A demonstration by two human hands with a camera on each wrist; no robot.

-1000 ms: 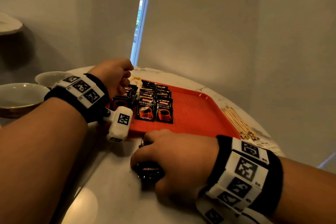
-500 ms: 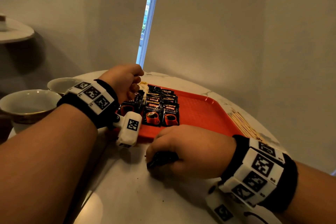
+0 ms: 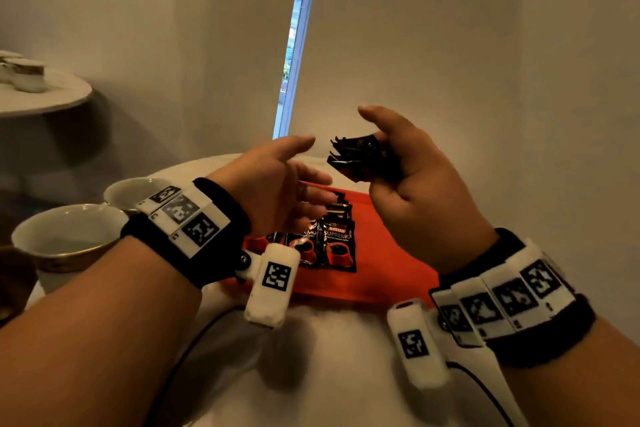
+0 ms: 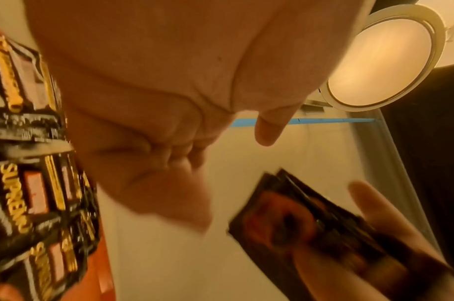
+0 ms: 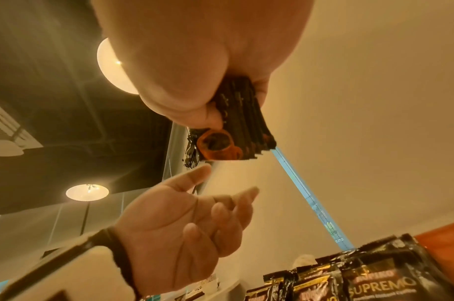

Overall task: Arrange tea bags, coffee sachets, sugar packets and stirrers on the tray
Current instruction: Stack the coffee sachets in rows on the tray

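My right hand (image 3: 398,163) is raised above the red tray (image 3: 388,253) and grips a stack of black coffee sachets (image 3: 356,158) (image 5: 236,126) (image 4: 298,222). My left hand (image 3: 294,180) (image 5: 202,215) hovers just left of that stack, palm turned toward it, fingers spread and holding nothing. On the tray's left part lie rows of black coffee sachets (image 3: 337,246) (image 5: 370,279) (image 4: 32,193) printed with a red cup. Tea bags, sugar packets and stirrers are hidden behind my hands.
Two white bowls (image 3: 65,236) with gold bases stand at the table's left edge. A second round table (image 3: 45,97) with white crockery stands farther left. The white tabletop (image 3: 311,374) lies in front of the tray, crossed by a black cable.
My right hand has lifted the stack of sachets off the tabletop to above the tray. My left hand has uncurled and risen from the tray's sachets toward the stack.
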